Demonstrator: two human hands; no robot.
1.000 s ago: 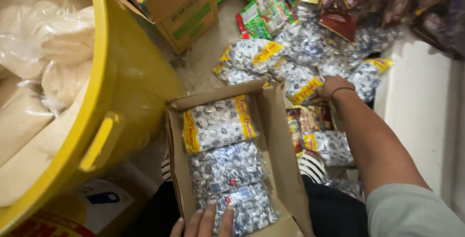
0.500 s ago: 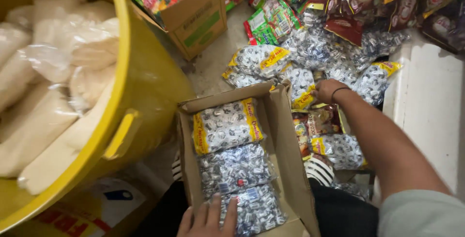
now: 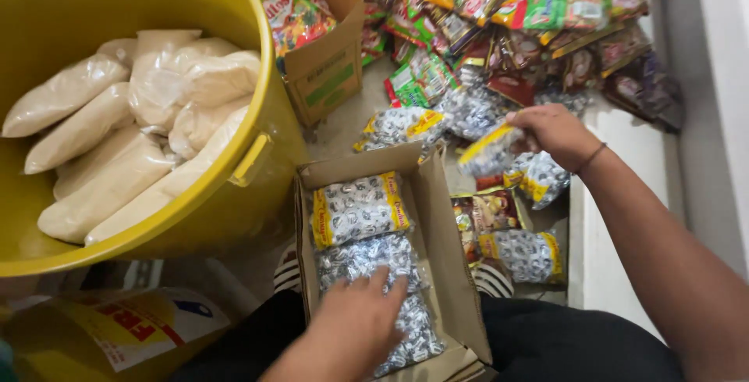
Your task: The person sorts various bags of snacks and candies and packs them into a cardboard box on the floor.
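Cluttered floor; left hand (image 3: 355, 323) flat, fingers spread on boxed candy bags (image 3: 367, 261); right hand (image 3: 554, 134) outstretched, clamped on candy bag (image 3: 488, 152).

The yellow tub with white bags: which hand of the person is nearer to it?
Left. The left hand rests on candy bags in the cardboard box beside the yellow tub; the right hand, holding a candy bag, is beyond the box.

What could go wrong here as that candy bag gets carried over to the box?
The right hand pinches the candy bag by one end, so it may slip back onto the pile. The cardboard box already looks nearly full, with the left hand resting on its packets, so another bag may not lie flat.
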